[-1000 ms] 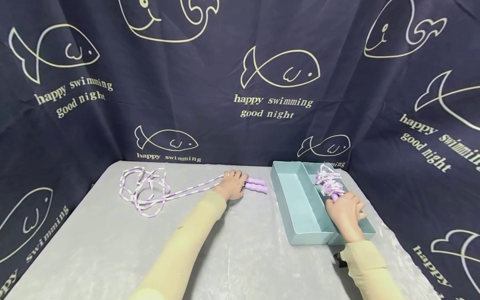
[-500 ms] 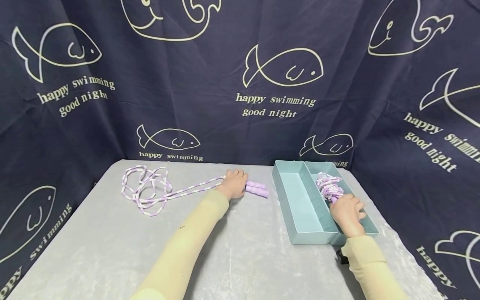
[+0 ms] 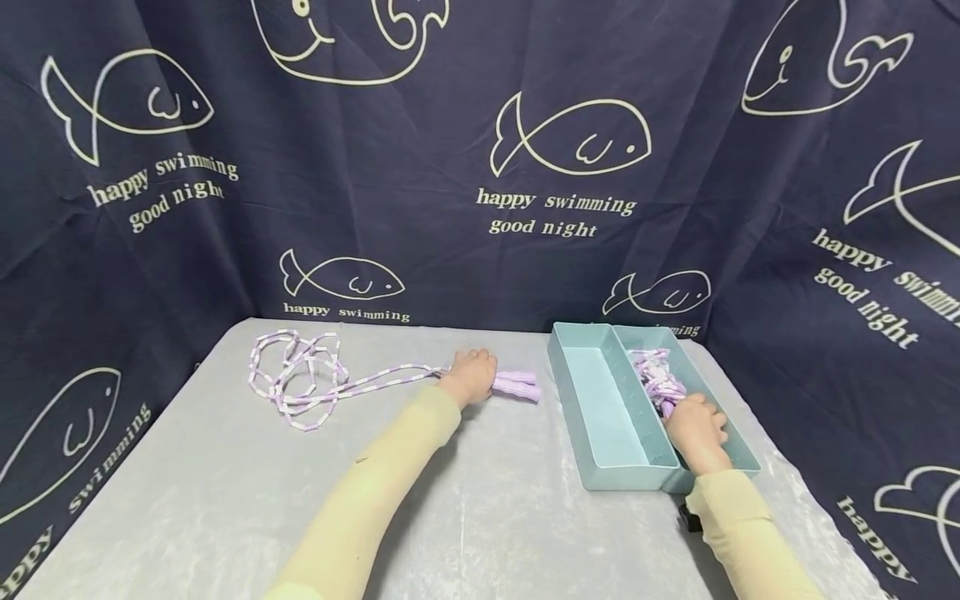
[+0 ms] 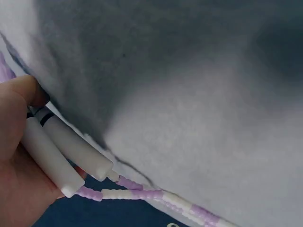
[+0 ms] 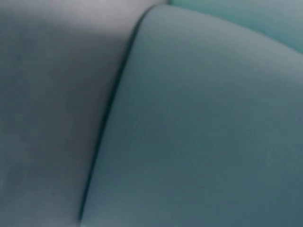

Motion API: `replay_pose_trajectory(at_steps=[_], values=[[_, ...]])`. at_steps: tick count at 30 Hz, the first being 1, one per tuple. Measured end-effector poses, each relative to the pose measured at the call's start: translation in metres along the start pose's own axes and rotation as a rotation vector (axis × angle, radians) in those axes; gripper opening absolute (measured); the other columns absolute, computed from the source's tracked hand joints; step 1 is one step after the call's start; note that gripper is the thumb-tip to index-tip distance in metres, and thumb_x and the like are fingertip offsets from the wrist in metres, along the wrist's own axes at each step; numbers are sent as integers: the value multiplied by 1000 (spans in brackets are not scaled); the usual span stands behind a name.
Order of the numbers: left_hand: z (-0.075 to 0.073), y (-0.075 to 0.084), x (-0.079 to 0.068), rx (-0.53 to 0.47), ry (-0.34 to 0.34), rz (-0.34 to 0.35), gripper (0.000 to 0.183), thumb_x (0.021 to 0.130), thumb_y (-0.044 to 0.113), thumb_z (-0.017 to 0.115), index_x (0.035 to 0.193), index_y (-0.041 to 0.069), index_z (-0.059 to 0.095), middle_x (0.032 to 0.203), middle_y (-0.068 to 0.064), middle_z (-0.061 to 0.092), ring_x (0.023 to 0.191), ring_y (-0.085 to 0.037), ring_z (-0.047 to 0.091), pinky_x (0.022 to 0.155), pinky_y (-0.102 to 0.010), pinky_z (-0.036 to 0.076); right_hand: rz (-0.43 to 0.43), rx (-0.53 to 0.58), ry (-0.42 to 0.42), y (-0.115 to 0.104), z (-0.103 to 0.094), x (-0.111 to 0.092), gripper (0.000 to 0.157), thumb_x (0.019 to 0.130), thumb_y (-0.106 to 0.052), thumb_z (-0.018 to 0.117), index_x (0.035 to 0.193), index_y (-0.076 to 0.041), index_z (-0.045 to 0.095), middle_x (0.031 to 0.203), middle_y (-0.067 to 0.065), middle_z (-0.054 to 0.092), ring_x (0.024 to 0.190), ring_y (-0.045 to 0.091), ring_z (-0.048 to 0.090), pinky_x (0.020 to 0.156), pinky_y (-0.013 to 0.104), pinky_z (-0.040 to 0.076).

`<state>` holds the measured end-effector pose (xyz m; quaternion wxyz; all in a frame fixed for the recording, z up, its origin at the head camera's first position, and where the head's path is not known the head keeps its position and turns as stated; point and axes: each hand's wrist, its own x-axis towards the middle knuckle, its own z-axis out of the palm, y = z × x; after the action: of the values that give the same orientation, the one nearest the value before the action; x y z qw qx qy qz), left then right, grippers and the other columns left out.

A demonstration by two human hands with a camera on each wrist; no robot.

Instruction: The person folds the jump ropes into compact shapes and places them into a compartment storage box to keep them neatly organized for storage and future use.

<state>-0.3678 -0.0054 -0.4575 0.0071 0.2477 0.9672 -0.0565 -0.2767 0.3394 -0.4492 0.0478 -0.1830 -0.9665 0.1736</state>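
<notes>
In the head view my left hand grips a jump rope by its two purple handles, low over the table. The left wrist view shows the thumb curled over both handles, whose white ends lead into purple and white beads. My right hand reaches into the right compartment of a pale teal box and holds a second jump rope by its handle end. That rope is wound into a bundle and lies inside the compartment. Only a teal box wall and tabletop show in the right wrist view.
The loose beaded rope sprawls in loops on the left of the grey table. A divider splits the box lengthwise, and its left compartment holds nothing. Dark fish-print cloth hangs behind and at both sides.
My right hand has lowered the bundled jump rope deeper into the right compartment. The left hand keeps its grip on the other rope's handles, nearly in place. The head view has shifted slightly.
</notes>
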Motion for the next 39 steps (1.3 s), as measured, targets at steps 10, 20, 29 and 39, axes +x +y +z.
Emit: replay_pose_trajectory(at_steps=[10, 20, 29, 39], values=[[-17, -10, -15, 20, 87, -8, 38, 89, 29, 61, 118, 11, 44, 111, -8, 63, 99, -28, 61, 88, -45, 44, -152, -65, 70, -3, -18, -10, 57, 82, -21, 64, 100, 25, 36, 97, 51, 41, 95, 66, 41, 73, 65, 39], [-41, -14, -33, 20, 223, 37, 29, 92, 20, 54, 117, 12, 41, 111, -7, 60, 98, -25, 59, 79, -39, 42, -430, -156, 295, -48, -58, -32, 52, 72, -18, 71, 98, 22, 46, 91, 43, 49, 87, 59, 48, 76, 60, 38], [-63, -4, -53, 53, 369, 52, 17, 94, 11, 44, 111, 8, 44, 98, -8, 57, 91, -24, 56, 71, -36, 40, -644, -55, 468, -108, -79, -65, 54, 64, -6, 64, 113, 9, 50, 101, 31, 51, 88, 52, 44, 62, 59, 37], [-83, 14, -74, 164, 515, -33, 12, 92, 11, 46, 103, 8, 47, 89, -6, 53, 80, -22, 54, 65, -34, 39, -872, -60, 431, -158, -79, -91, 63, 62, -10, 75, 117, 1, 47, 109, 22, 48, 99, 45, 45, 66, 56, 40]])
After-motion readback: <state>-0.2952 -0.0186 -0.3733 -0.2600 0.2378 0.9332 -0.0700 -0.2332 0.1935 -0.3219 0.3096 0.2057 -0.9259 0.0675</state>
